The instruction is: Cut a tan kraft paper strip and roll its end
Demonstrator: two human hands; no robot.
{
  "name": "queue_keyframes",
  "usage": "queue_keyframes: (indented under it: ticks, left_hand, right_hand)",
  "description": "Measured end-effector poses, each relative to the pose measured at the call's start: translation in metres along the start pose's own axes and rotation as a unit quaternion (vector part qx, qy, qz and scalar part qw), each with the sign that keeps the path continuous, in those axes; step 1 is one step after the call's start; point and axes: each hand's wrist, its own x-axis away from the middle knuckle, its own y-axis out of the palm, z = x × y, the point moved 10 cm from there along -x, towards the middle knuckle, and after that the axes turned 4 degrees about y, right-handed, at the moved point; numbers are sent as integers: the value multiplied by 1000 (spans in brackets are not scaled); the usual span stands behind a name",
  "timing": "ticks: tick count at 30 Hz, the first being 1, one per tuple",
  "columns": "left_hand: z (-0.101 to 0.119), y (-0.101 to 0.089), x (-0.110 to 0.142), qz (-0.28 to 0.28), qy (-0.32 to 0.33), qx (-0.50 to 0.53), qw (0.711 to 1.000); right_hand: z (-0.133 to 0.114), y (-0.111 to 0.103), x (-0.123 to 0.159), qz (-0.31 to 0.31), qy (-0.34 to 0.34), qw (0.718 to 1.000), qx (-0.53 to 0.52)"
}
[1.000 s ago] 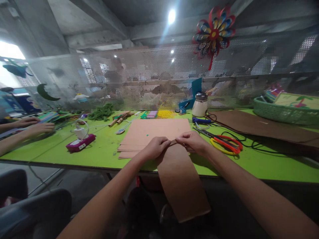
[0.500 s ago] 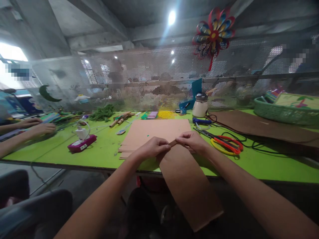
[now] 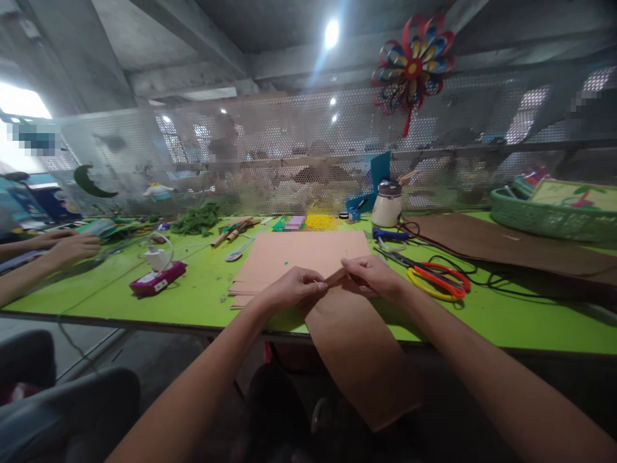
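A strip of brown kraft paper is pinched along its rolled or folded top end by both hands. My left hand grips the left side of that end with thumb and fingers closed. On the right side, my right hand holds it the same way. The strip's long tail hangs over the table's front edge toward my lap. Beneath and behind my hands lies a stack of brown paper sheets. Scissors with red and yellow handles rest right of my right hand, close to a blue-handled tool.
On the left, a purple power strip holds a white plug; beyond it are a co-worker's hands. A cream jar stands behind. At right are a dark brown sheet, black cords and a green basket. Mesh closes the back.
The hanging tail of the paper strip has swung up slightly and curves more. Both hands stay on its top end with small finger shifts. The co-worker's hands moved slightly left.
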Motion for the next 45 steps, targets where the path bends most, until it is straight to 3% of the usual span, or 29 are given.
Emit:
queue_keyframes:
  ticks: [4, 23, 28, 40, 45]
  left_hand:
    - [0, 2, 0, 3, -18, 10, 1000]
    - [13, 2, 8, -49, 22, -87, 995]
    - [13, 5, 5, -51, 42, -64, 996]
    - [3, 11, 12, -75, -34, 49, 995]
    - [2, 11, 17, -71, -36, 37, 996]
  right_hand:
    - [-4, -1, 1, 15, -15, 998, 63]
    - [-11, -8, 4, 63, -11, 998, 16]
    - [-8, -10, 3, 67, -7, 997, 23]
    - [-3, -17, 3, 109, 6, 994, -14]
    - [-1, -19, 1, 131, -22, 990, -37]
